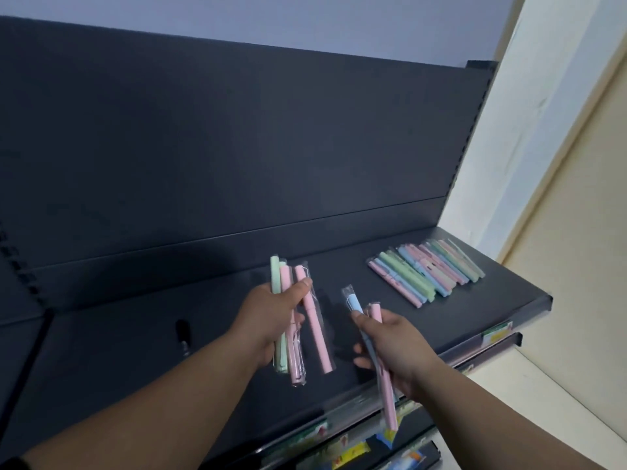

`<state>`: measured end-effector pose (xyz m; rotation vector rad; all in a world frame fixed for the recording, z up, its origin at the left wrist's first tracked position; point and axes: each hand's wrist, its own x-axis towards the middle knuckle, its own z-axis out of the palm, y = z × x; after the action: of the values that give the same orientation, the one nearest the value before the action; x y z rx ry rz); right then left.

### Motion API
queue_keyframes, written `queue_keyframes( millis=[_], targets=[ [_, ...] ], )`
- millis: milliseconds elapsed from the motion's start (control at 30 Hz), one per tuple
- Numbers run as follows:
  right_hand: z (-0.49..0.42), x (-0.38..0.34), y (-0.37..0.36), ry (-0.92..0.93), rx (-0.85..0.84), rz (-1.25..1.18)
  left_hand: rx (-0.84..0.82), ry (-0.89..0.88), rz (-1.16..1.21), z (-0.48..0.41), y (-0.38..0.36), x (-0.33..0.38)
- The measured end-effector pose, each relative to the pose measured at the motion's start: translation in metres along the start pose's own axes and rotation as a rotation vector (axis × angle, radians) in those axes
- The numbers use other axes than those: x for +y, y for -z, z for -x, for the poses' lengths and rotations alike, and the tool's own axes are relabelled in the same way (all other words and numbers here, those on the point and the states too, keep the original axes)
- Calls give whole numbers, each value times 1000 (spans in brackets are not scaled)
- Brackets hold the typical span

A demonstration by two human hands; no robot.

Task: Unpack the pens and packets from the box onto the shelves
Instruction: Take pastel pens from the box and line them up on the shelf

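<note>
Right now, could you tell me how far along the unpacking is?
A row of wrapped pens already lies on the shelf. The left hand grips green and pink pens, the right hand blue and pink ones, not yet placed. No box is visible.

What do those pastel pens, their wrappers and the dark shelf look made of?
Pens: probably matte plastic, judging by smooth, evenly pastel barrels. Wrappers: thin clear film, glinting at edges. Shelf: likely painted metal, dark, flat, with folded front lip.
</note>
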<state>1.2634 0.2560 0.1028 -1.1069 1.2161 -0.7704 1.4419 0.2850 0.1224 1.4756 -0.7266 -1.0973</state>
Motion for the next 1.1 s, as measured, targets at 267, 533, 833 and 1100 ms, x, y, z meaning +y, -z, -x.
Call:
queue_keyframes(
  millis=[267,533,833,1100],
  targets=[
    [-99,-39,112,116,97,350,31,21,-5,-71,-115,1],
    [-203,-72,222,39,-16,451,195,52,-238,-137,-230,4],
    [-247,-77,238,38,-195,603,358,145,-532,-156,-256,-5],
    [-245,-94,246,-91,-381,525,387,63,-316,-142,-253,-14]
  ],
)
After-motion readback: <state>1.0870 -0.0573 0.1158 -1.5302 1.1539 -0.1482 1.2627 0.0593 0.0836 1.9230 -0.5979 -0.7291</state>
